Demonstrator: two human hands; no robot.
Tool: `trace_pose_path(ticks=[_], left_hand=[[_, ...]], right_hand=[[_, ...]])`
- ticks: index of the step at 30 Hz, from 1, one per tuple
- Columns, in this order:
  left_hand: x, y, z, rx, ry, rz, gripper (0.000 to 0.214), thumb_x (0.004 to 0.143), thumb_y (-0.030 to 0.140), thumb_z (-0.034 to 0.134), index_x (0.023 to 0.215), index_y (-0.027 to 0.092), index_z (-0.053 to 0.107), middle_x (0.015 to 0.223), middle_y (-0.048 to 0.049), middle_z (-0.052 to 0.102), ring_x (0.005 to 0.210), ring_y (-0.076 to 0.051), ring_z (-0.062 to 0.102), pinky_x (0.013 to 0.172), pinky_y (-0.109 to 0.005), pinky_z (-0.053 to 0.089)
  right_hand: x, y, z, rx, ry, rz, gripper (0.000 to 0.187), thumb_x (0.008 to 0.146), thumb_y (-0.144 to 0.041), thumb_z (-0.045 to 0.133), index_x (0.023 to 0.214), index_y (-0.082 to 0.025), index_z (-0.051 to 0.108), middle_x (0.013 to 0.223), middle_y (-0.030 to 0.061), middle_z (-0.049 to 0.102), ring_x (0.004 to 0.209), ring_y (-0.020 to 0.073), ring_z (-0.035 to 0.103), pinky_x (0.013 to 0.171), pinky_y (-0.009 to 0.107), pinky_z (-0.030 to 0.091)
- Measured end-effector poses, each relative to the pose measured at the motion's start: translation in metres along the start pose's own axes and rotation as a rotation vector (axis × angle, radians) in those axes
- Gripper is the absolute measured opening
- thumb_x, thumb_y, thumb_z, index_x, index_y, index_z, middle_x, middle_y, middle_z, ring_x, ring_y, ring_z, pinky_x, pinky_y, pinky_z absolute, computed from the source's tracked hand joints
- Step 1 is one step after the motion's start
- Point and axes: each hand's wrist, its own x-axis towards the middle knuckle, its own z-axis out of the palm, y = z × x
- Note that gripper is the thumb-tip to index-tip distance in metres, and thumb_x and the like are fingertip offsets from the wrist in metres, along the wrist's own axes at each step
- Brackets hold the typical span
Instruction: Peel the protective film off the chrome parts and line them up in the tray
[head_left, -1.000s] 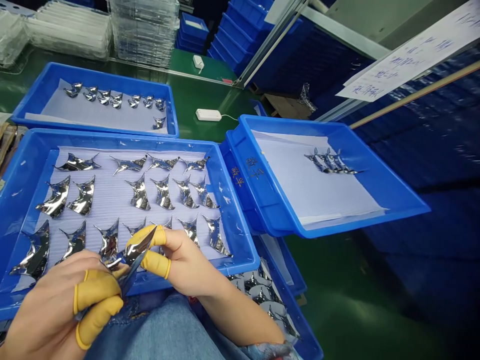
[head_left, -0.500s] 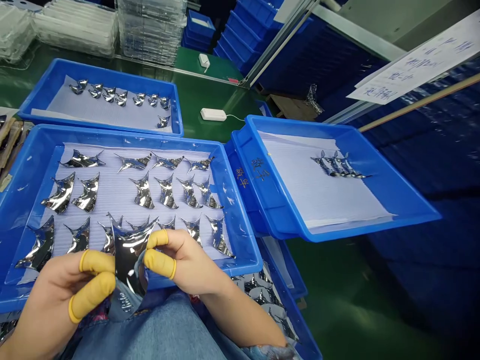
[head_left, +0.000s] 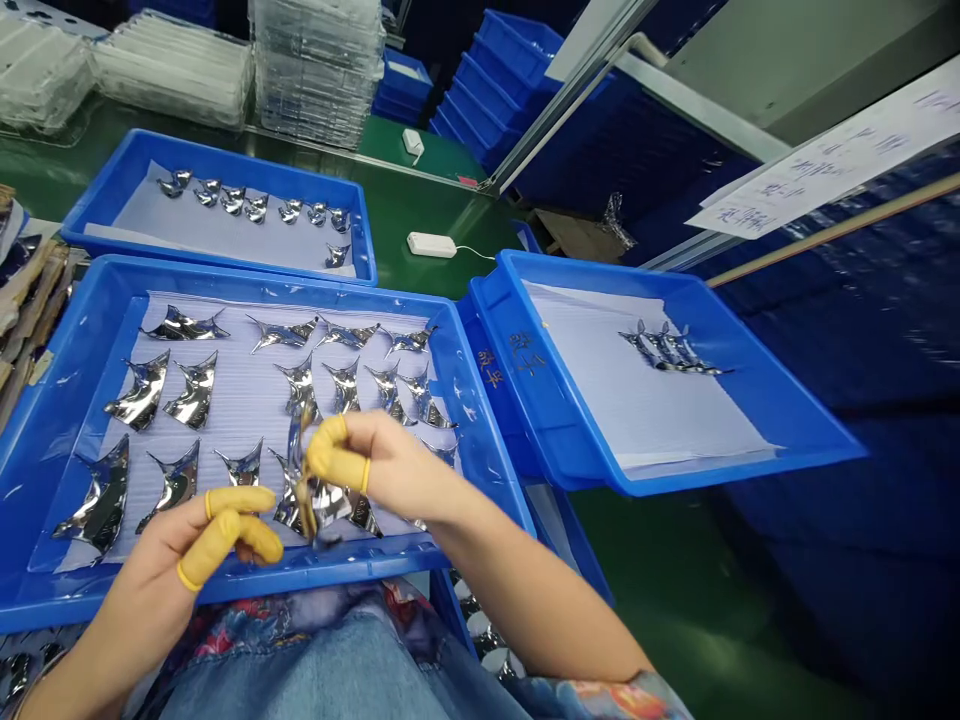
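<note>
My right hand point(head_left: 367, 460) pinches a mirror-shiny curved metal piece point(head_left: 306, 480) between thumb and finger. The piece is turned nearly edge-on, blurred, above the near part of a large blue tray point(head_left: 247, 277). Just left of it, my left hand point(head_left: 202, 545) has its fingers apart and holds nothing. Yellow finger cots cover fingertips on both hands. Rows of similar pointed shiny pieces point(head_left: 146, 390) lie on white ribbed paper in the tray. Some in the near row are partly hidden behind my hands.
Behind stands another blue tray point(head_left: 240, 160) with smaller shiny parts. On the right, stacked blue trays point(head_left: 570, 420) hold a short row of nested pieces point(head_left: 667, 350) on paper. Clear plastic trays point(head_left: 319, 75) are piled at the back. A handwritten sheet point(head_left: 817, 160) hangs upper right.
My left hand has let go of the shiny piece and drawn apart from it. My right hand has turned the piece from face-on to edge-on and moved slightly right. The view has shifted a little.
</note>
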Motion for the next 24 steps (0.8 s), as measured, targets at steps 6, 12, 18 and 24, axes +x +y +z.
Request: trace_pose_path(ticks=[6, 12, 18, 24], left_hand=[[-0.003, -0.016, -0.004, 0.686, 0.074, 0.469, 0.021, 0.092, 0.033, 0.056, 0.108, 0.028, 0.069, 0.096, -0.0016, 0.076, 0.088, -0.017, 0.071, 0.079, -0.027, 0.057], [0.002, -0.017, -0.002, 0.725, 0.041, 0.550, 0.021, 0.093, 0.027, 0.052, 0.107, 0.024, 0.068, 0.086, -0.0026, 0.074, 0.079, -0.018, 0.070, 0.072, -0.030, 0.057], [0.004, -0.013, -0.002, 0.731, 0.009, 0.544, 0.022, 0.094, 0.025, 0.051, 0.108, 0.023, 0.068, 0.086, -0.0020, 0.074, 0.076, -0.017, 0.068, 0.068, -0.030, 0.057], [0.004, -0.010, -0.003, 0.681, 0.043, 0.520, 0.022, 0.092, 0.023, 0.053, 0.107, 0.024, 0.069, 0.088, -0.0012, 0.074, 0.079, -0.016, 0.069, 0.071, -0.027, 0.056]], right_hand=[[0.083, -0.027, -0.005, -0.665, 0.185, 0.159, 0.014, 0.081, -0.023, 0.056, 0.070, -0.015, 0.061, 0.078, 0.0095, 0.068, 0.081, 0.0231, 0.064, 0.072, 0.033, 0.050], [0.140, -0.020, 0.019, -0.943, 0.124, 0.307, 0.023, 0.086, -0.027, 0.065, 0.100, -0.009, 0.068, 0.108, 0.0165, 0.069, 0.104, 0.0293, 0.065, 0.087, 0.045, 0.052], [0.169, -0.040, 0.057, -0.985, -0.023, 0.212, 0.030, 0.094, -0.035, 0.059, 0.111, -0.011, 0.064, 0.114, 0.0122, 0.066, 0.105, 0.0239, 0.064, 0.089, 0.043, 0.053], [0.196, -0.042, 0.082, -0.940, -0.146, 0.253, 0.024, 0.093, -0.029, 0.063, 0.110, -0.012, 0.063, 0.114, 0.0096, 0.064, 0.103, 0.0227, 0.063, 0.088, 0.042, 0.054]])
